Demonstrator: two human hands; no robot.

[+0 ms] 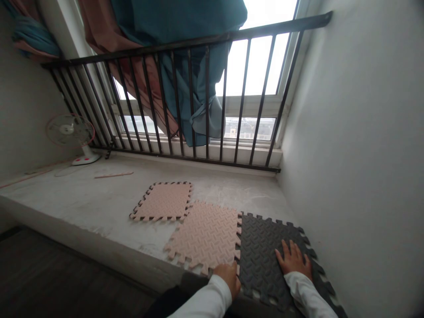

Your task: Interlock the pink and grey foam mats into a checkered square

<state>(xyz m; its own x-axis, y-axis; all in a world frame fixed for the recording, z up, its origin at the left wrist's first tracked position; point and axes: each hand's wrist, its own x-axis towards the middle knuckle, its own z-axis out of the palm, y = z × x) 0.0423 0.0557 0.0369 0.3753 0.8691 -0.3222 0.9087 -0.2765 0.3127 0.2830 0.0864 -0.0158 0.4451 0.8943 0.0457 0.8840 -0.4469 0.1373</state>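
A dark grey interlocking foam mat tile [261, 256] lies at the right end of the ledge, by the wall. Flat on its surface rests my right hand [294, 260], fingers spread. To its left is a beige foam mat tile [207, 234], its toothed right edge against the dark one. My left hand [228, 278] is closed at the beige tile's front right corner, near the seam; its fingertips are partly hidden. Behind and to the left, another tile, pinkish beige with dark-edged teeth [165, 201], lies with its corner close to the beige tile.
A black metal railing [198, 161] runs along the window behind the ledge [82, 198]. Teal and pink curtains [185, 26] hang there. At the far left stands a small fan [86, 154], with a thin wooden strip [114, 175] nearby. A white wall [357, 154] bounds the right.
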